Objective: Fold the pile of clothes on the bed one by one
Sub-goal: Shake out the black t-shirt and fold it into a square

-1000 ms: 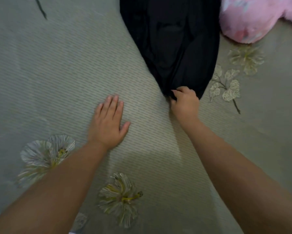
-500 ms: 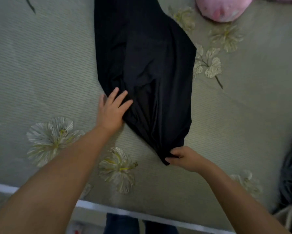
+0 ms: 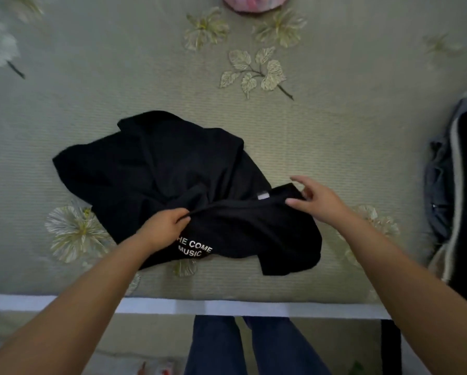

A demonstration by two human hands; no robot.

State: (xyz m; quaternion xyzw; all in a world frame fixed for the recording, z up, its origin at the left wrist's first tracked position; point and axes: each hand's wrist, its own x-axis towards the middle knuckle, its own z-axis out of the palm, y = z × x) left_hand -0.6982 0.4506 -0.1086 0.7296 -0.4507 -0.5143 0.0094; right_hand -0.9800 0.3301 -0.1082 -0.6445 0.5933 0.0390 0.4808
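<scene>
The black T-shirt (image 3: 178, 180) is now dragged in from the far side of the bed (image 3: 335, 125) and bunched near its edge. Left hand (image 3: 163, 227) pinches a fold — right hand (image 3: 314, 201), fingers spread, hovers just right of that grip, ready to spread it flat.

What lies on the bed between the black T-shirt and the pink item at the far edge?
In the head view, nothing lies between the black T-shirt and the pink item: only bare bedspread with its printed flowers and leaf sprig.
</scene>
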